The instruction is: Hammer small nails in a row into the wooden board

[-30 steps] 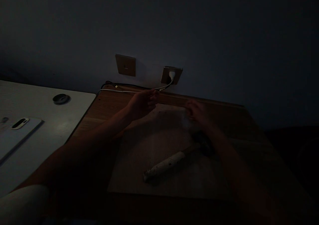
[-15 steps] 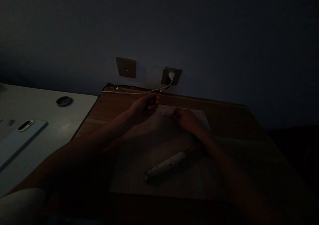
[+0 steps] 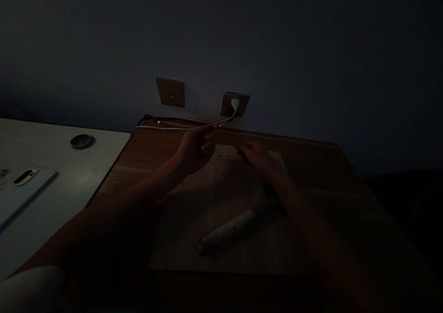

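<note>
head view: small metal piece (image 3: 224, 157), axis 9-to-3, lies at 9 o'clock of the nearer right hand (image 3: 254, 156); fingers too dark to tell.

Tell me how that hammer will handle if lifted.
The hammer looks rigid, so it should lift in one piece. Its dark head end likely outweighs the pale handle and may dip. Lying flat, it seems unlikely to roll.

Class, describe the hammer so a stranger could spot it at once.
On the brown wooden table lies a pale flat board. The hammer rests slantwise on it, nearer the camera than the right hand; its speckled whitish handle sets it apart.
</note>
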Motion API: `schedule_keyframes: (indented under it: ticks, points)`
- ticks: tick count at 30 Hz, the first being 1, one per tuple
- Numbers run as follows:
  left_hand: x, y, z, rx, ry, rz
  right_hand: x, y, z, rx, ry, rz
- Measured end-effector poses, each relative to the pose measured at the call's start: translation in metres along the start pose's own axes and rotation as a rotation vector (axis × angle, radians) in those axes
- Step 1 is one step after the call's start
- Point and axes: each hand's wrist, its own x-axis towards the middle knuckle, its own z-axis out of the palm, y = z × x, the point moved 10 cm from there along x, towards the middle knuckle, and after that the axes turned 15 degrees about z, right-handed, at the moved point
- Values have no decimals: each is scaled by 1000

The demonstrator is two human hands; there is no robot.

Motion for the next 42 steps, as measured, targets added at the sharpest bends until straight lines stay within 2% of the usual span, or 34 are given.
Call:
schedule_keyframes:
  ticks: [2, 6, 9, 12, 15, 18, 20, 24, 29, 35, 42]
  points:
    - [1, 11, 1, -15, -23, 67, 2, 1, 12, -134, 16, -34]
    - [-8, 47, 21, 25, -72, 197, -4, 0, 27, -332, 12, -83]
    - [-22, 54, 33, 134, -29, 197, -12, -8, 30, -368, -1, -141]
    - [-30, 49, 35, 189, -5, 156, -12, -14, 20, -308, 36, -156]
    - [-25, 47, 28, 140, -17, 184, -4, -13, 4, -185, 86, -113]
    - [-14, 37, 10, 57, -9, 180, 5, -11, 0, -96, 63, -76]
    - [-9, 18, -9, 54, 53, 77, 8, -12, 7, -103, 33, -69]
    - [-10, -7, -42, 79, 204, -19, 8, -16, 37, -298, -2, -95]
    - [-19, -16, -54, 88, 221, -64, -5, -25, 66, -610, -30, -151]
    - [-31, -29, -67, 183, 289, -151, -15, -42, 60, -809, -18, -178]
    - [-35, -38, -68, 196, 236, -211, -15, -44, 65, -905, 10, -152]
